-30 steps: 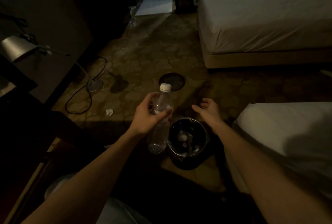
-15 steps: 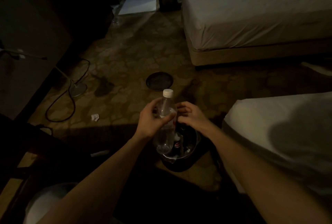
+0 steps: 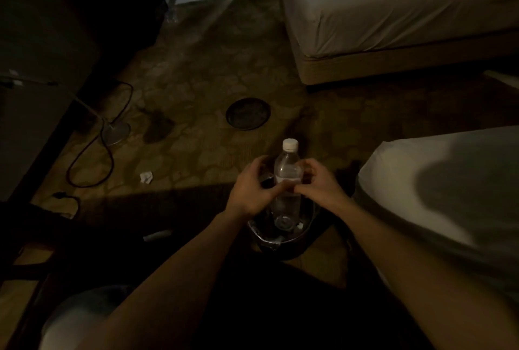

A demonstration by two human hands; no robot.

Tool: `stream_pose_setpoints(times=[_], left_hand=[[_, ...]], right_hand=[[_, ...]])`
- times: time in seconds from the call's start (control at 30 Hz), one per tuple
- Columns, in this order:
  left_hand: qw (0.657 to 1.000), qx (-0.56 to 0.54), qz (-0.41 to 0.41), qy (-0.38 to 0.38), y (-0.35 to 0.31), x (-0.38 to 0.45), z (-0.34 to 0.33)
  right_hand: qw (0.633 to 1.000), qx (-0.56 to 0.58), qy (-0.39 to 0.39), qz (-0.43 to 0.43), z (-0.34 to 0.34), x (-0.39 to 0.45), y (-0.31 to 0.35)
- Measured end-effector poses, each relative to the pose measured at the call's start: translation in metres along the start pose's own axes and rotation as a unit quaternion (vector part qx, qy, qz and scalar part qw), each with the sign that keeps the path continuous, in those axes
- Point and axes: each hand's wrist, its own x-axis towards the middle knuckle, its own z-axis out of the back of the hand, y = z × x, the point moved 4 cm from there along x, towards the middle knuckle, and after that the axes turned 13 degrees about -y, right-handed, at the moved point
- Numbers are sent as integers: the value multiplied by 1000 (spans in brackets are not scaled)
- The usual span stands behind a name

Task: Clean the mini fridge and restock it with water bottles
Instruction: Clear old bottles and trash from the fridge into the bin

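A clear plastic water bottle (image 3: 287,170) with a white cap is held upright over a small dark bin (image 3: 276,240) on the carpet. My left hand (image 3: 251,186) grips the bottle's middle from the left. My right hand (image 3: 320,184) pinches the bottle's label band from the right, fingers curled onto it. The bottle's lower part hangs just above the bin's mouth, which holds some rubbish. The mini fridge is not visible in this dim view.
A round dark lid (image 3: 248,113) lies on the carpet beyond the bottle. A floor lamp base (image 3: 115,132) with a looping cable (image 3: 92,164) stands left, near a crumpled paper scrap (image 3: 146,177). Beds (image 3: 393,12) fill the upper right and the right edge (image 3: 438,181).
My right hand has come in from open air onto the bottle's label band. The bottle has settled lower over the bin while my left hand keeps hold.
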Motion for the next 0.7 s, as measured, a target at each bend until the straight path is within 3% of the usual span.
stream_pose_setpoints(times=[0.2,0.33,0.47,0.7], left_hand=[[975,209,-70,29,13,1,0],[964,246,-94,49,25,0,-6],[951,289,-106,40,32,-1,-6],[930,345,-122,26,25,-9,4]], right_hand=[[999,-46,-23,-16,-9,14,-29],[990,-137,2,-34,-14,10,-48],[986,-160,12,-37,-11,8,-55],[964,-261,28,48,-16,4,-27]])
